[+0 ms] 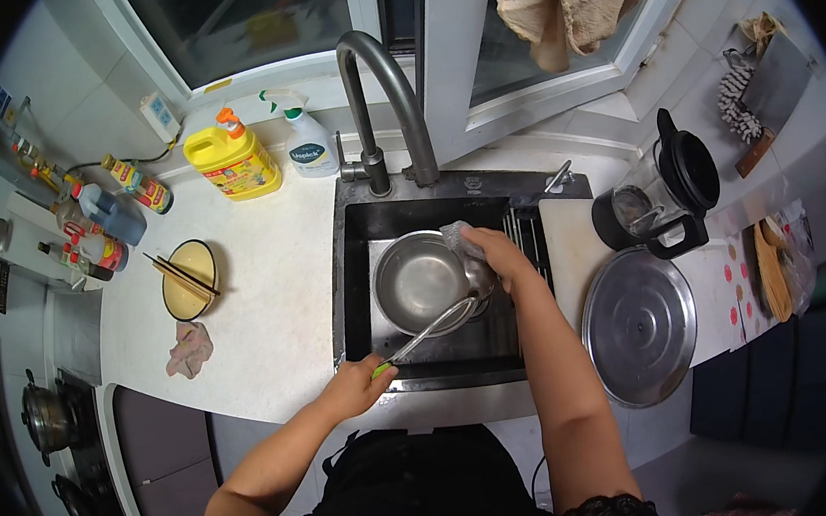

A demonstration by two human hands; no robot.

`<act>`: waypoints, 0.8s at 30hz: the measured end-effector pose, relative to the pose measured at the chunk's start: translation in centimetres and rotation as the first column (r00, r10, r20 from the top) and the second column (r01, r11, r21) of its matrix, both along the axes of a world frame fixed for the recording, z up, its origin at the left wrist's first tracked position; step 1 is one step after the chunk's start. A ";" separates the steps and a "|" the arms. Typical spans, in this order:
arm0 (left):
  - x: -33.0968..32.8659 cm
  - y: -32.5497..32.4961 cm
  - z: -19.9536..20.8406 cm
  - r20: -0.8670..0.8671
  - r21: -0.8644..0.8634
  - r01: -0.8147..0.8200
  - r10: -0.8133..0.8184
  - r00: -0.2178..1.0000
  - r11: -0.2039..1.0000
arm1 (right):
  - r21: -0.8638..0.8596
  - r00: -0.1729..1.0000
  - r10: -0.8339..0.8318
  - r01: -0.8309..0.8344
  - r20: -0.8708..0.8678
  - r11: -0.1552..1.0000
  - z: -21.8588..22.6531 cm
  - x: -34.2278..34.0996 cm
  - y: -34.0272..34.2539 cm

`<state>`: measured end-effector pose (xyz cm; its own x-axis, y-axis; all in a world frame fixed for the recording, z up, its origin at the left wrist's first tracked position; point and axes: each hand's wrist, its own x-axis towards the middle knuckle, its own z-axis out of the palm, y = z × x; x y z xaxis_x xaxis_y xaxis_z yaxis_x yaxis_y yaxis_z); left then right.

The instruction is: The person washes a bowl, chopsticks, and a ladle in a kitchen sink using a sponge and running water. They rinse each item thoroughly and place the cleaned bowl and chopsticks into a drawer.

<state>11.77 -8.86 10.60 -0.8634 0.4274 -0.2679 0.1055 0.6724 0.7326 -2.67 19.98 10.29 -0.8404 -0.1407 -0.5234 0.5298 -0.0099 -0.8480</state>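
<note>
My left hand [354, 387] is closed on the green-ended handle of a metal ladle [432, 329], near the sink's front edge. The ladle slants up to the right, over a round stainless steel basin [415, 283] in the dark sink [355, 224]. At its far end, my right hand [497, 252] is closed on a greyish cloth or scrubber [459, 240], beside the ladle's bowl. Fingers and cloth partly hide that bowl, so whether the cloth touches it is hard to make out. A grey faucet [387, 91] arches behind the basin; no running water is visible.
Left on the counter stand a cream bowl with chopsticks [190, 279], a crumpled pink cloth [188, 350], a yellow pump jug [233, 161] and a white spray bottle [307, 139]. To the sink's right are a large metal lid [640, 326] and a blender jug [655, 190].
</note>
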 end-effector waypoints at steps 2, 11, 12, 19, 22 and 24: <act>0.1 0.0 -0.3 0.072 0.109 -0.058 0.050 0.996 0.992 | -0.223 0.957 -0.239 0.271 0.162 0.936 -1.0 1.3 -0.8; -1.8 1.0 2.3 0.582 0.210 -0.297 0.125 0.804 0.932 | 0.501 0.630 -0.006 0.623 -0.776 0.601 -0.8 4.6 -8.1; -1.8 1.1 2.3 0.555 0.174 -0.268 0.130 0.822 0.948 | 0.595 0.621 0.162 0.592 -0.767 0.544 0.5 4.6 -7.5; -1.4 2.0 2.2 -0.140 -0.378 -0.058 0.005 0.990 0.924 | 0.774 0.857 0.139 0.365 -0.497 0.517 -1.2 2.1 -3.8; -1.2 1.4 1.3 -0.220 -0.371 -0.065 -0.020 0.975 0.926 | 0.781 0.909 -0.058 0.386 -0.413 0.490 -2.7 2.9 -3.0; -1.2 0.3 -0.2 -0.174 -0.262 -0.043 -0.004 0.985 0.964 | 0.710 0.846 -0.226 0.529 -0.483 0.465 -4.7 4.3 -3.2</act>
